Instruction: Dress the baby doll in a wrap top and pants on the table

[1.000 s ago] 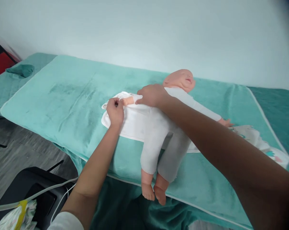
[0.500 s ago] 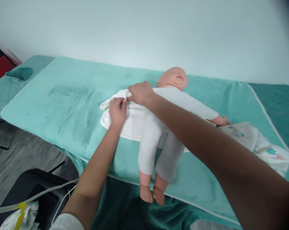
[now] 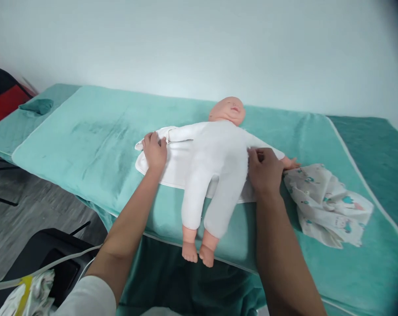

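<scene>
A baby doll (image 3: 218, 149) with a white cloth body lies on its back, its feet over the bed's near edge. Beneath it a white baby shirt (image 3: 175, 169) is spread open. The doll's arm on the left of the view runs into the shirt's sleeve. My left hand (image 3: 155, 151) is closed on that sleeve around the arm's end. Beside the doll's hip and under its other arm, my right hand (image 3: 266, 171) has its fingers pinched together; what they hold, if anything, is hidden. The doll's bare hand (image 3: 290, 163) shows just beyond it.
A crumpled printed cloth (image 3: 331, 206) lies right of the doll on the green-covered bed (image 3: 96, 140). At lower left stand a black chair (image 3: 57, 250) and a pale tube (image 3: 63, 259) with yellow tape. A red and black chair (image 3: 4, 101) is at far left, a wall behind.
My right hand has let go of the sleeve on the left and crossed back over the doll to its right side. The left hand stays at the sleeve, slightly farther up.
</scene>
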Motion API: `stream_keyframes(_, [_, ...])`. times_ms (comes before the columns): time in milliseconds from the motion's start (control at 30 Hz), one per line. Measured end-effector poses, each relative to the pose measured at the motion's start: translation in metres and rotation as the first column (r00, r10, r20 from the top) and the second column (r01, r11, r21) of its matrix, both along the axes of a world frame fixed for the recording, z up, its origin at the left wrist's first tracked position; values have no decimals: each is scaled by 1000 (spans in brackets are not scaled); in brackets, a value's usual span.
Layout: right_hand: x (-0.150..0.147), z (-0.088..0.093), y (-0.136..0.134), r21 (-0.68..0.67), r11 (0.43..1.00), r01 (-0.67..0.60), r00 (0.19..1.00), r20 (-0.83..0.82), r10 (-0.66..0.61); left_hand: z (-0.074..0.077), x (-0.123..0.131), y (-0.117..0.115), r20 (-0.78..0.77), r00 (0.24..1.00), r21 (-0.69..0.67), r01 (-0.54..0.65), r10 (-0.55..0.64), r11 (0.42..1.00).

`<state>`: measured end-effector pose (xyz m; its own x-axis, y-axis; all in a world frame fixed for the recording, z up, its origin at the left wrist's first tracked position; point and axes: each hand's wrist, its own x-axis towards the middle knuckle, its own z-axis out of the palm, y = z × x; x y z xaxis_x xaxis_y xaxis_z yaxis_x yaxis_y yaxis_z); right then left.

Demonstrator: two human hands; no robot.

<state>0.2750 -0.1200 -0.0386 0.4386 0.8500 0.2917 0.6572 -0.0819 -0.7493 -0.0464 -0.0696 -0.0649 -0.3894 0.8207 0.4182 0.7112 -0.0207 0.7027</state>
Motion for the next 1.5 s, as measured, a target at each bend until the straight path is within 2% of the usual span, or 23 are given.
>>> stream_keyframes(133, [-9, -3, 2, 40, 998, -58, 996, -72, 61, 7, 3, -2, 7, 998, -97, -68, 69, 993])
stream_keyframes(267, [-14, 1, 2, 97, 991, -97, 970, -215, 116, 11, 6, -5, -16, 990, -156, -138, 137, 978])
stream_keyframes(333, [-15, 1, 2, 80, 988, -132, 936, -317, 151, 11, 6, -5, -28, 987, -165, -160, 158, 973])
stream_keyframes(433, [-16, 3, 1, 59, 978, -199, 872, -445, 204, 11, 7, -6, -42, 988, -158, -154, 149, 975])
stream_keyframes(533, [-18, 5, 0, 77, 968, -239, 841, -482, 246, 11, 7, -9, -80, 990, -125, -124, 114, 984])
stream_keyframes(600, [-19, 5, 1, 84, 960, -266, 828, -491, 272, 12, 9, -12, -110, 991, -78, -80, 71, 994])
stream_keyframes(700, [-22, 2, 3, 88, 945, -316, 806, -501, 316, 14, 15, -16, -124, 990, 16, 74, -72, 997])
stream_keyframes(833, [-31, 0, 4, 58, 930, -363, 778, -530, 337, 19, 28, -15, -25, 956, 99, 293, -292, 951])
stream_keyframes(933, [-42, 3, 6, 35, 918, -394, 767, -539, 349, 33, 38, -9, 157, 906, 127, 377, -394, 918])
stream_keyframes(1033, [-57, 7, 9, 30, 909, -416, 769, -522, 369, 54, 45, -1, 298, 854, 162, 395, -426, 905])
stream_keyframes(1133, [-73, 9, 11, 65, 919, -388, 748, -561, 355, 74, 52, 4, 356, 808, 207, 422, -470, 883])
stream_keyframes(1233, [-83, 6, 11, 62, 938, -340, 714, -632, 300, 85, 61, 5, 356, 781, 226, 460, -513, 858])
stream_keyframes(1367, [-82, -5, 12, 53, 940, -337, 718, -632, 293, 93, 64, -7, 359, 761, 177, 512, -540, 840])
stream_keyframes(1500, [-76, -13, 14, 79, 934, -350, 722, -613, 322, 111, 52, -37, 354, 779, 39, 540, -517, 841])
